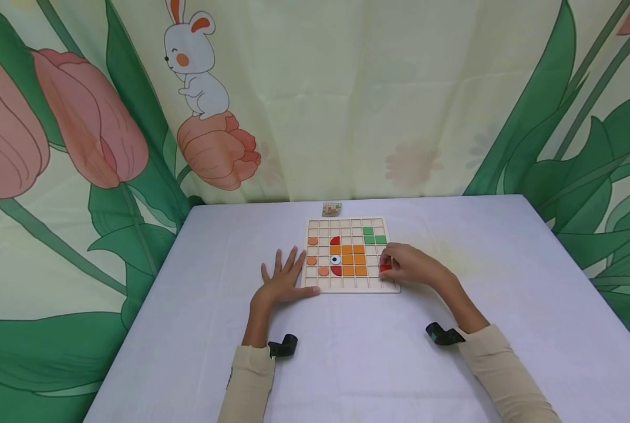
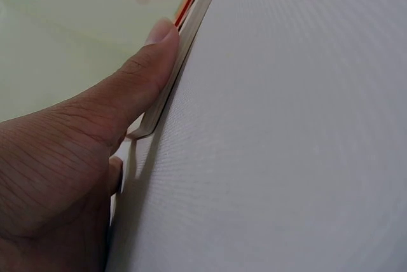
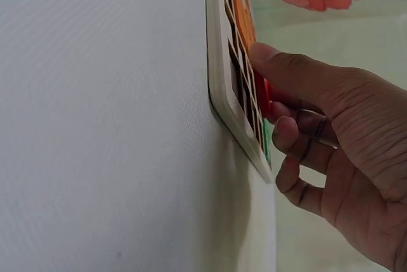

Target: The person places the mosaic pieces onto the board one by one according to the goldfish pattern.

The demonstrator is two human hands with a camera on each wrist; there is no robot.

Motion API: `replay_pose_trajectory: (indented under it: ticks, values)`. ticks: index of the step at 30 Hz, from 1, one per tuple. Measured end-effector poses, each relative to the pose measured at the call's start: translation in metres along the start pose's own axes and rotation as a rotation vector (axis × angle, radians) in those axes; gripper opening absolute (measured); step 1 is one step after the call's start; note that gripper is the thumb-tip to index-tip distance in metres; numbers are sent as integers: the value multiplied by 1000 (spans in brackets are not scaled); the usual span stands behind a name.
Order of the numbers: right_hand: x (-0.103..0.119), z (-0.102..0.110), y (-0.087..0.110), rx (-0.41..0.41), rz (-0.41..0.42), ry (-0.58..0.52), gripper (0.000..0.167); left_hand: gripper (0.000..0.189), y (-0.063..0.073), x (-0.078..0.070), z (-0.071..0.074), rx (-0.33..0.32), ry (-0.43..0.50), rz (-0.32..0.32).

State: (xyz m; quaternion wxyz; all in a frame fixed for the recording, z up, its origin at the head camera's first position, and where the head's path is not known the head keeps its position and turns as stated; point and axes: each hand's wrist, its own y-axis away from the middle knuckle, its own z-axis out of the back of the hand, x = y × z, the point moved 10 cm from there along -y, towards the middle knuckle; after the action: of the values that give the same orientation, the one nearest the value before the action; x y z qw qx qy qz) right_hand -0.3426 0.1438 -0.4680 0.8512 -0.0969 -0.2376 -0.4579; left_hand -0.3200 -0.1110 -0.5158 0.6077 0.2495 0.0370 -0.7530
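Observation:
A wooden grid board (image 1: 354, 284) lies on the table, with orange squares (image 1: 347, 259), a white eye piece (image 1: 336, 259), two red curved pieces (image 1: 336, 271), green squares (image 1: 369, 235) and three light-orange discs (image 1: 312, 260) in its cells. My left hand (image 1: 283, 285) is spread at the board's left side, its thumb (image 2: 156, 49) resting along the near edge. At the right edge my right hand (image 1: 411, 263) pinches a red piece (image 3: 262, 94) between thumb and fingers, close over the right-hand cells. The fingers partly hide that piece.
A small patterned card (image 1: 332, 209) lies just behind the board. White cloth covers the table (image 1: 346, 352), and a printed curtain (image 1: 346, 117) hangs beyond its far edge. Each wrist carries a black camera (image 1: 444, 334).

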Motion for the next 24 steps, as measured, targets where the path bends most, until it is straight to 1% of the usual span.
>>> replay_pose_trajectory:
  ticks: [3,5,9,14,21,24]
  values:
    - [6,-5,-5,13,15,4,24,106,0,1,-2,2,7,1]
    - [8,-7,-8,16,11,2,24,106,0,1,-3,4,8,3]
    - [13,-10,-12,3,23,8,24,105,0,0,-3,-3,6,0]
    - [16,-11,-14,-10,13,15,24,105,-1,0,-3,-7,-1,0]
    - [20,-15,-17,7,21,19,23,107,-3,5,-5,4,1,15]
    - [19,-15,-18,10,14,23,24,107,-4,5,-5,2,2,9]
